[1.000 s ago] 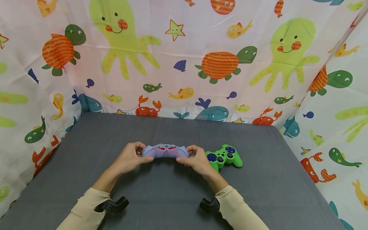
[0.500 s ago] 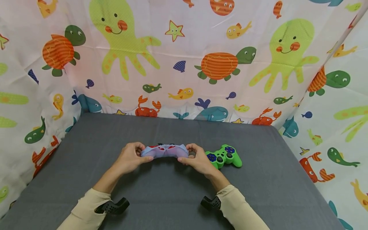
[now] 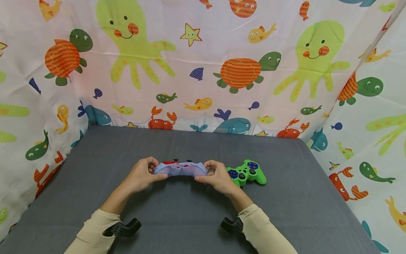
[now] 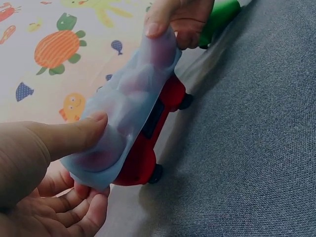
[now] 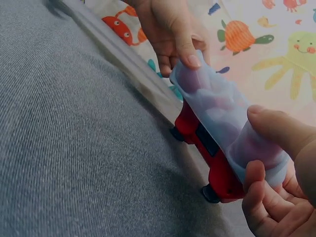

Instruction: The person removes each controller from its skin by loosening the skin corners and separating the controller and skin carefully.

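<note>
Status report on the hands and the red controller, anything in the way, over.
Left hand and right hand gripping ends of pale blue cover. Red controller partly inside it. Green controller beside right hand, apparently not blocking.

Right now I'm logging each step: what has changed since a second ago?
More of the red game controller, and its two black thumbsticks, now show past the far edge of the translucent bluish cover; whether it tipped or the cover slid, I can't tell. Nothing was grabbed or let go: the left hand and right hand both hold on. The green game controller stayed put.
</note>
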`<state>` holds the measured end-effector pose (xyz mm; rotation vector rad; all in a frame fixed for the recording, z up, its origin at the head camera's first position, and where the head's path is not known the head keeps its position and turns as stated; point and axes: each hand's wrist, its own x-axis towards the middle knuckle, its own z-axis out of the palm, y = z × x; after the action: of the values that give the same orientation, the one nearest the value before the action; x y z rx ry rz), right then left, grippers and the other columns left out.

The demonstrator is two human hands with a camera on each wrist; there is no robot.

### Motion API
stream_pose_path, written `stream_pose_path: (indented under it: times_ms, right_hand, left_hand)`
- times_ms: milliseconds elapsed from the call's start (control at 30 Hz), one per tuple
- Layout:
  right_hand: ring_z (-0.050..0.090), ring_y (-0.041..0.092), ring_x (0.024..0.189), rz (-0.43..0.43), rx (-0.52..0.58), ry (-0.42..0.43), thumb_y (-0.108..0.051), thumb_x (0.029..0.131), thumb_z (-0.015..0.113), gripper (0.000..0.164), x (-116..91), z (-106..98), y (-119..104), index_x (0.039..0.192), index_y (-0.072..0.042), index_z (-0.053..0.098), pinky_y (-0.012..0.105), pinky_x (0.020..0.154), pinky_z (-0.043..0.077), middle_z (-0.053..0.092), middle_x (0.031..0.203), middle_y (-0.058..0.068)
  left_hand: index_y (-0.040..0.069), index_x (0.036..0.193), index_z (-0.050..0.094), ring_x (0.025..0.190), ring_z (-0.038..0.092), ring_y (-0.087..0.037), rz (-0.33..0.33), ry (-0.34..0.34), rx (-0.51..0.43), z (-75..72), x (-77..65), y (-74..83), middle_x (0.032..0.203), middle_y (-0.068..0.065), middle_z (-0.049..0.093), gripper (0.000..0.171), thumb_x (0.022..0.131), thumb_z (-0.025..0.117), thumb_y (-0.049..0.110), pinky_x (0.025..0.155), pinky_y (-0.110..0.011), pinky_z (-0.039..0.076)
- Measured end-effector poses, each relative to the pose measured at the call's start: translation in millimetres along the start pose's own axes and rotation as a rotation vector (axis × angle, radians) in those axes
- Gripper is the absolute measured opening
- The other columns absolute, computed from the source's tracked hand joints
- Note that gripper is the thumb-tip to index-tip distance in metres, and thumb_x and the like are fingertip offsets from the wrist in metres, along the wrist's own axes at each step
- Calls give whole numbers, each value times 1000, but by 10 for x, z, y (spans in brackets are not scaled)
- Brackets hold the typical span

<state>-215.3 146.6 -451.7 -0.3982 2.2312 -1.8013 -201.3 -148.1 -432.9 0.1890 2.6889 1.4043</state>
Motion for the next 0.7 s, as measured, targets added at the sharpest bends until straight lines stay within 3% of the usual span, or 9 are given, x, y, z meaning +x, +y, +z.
stream_pose_path:
  times_ms: [200,433,700]
  right_hand:
    - [55,16,57,-16,-54,9,-6,86,79,36,-5,-17,-25,111,3,53,24,55,46,53,93,7]
    - [54,16,63,-10,-92,17,-11,90,76,44,14,-11,-6,126,-1,53,22,59,40,52,117,15]
    - [61,27,68,-25,-74,7,-8,89,76,43,3,4,-26,125,0,54,22,60,42,53,110,15]
  left_hand:
    - [0,106,58,80,50,-20,7,-13,-10,2,5,5,87,-7,53,44,82,86,24,63,-26,41]
    - [1,106,54,79,50,-19,38,-4,-63,15,18,-17,88,-8,52,45,82,86,22,62,-25,42]
    - [-1,126,59,100,64,-26,40,4,-70,-10,28,-21,117,-18,63,52,85,83,21,81,-29,54]
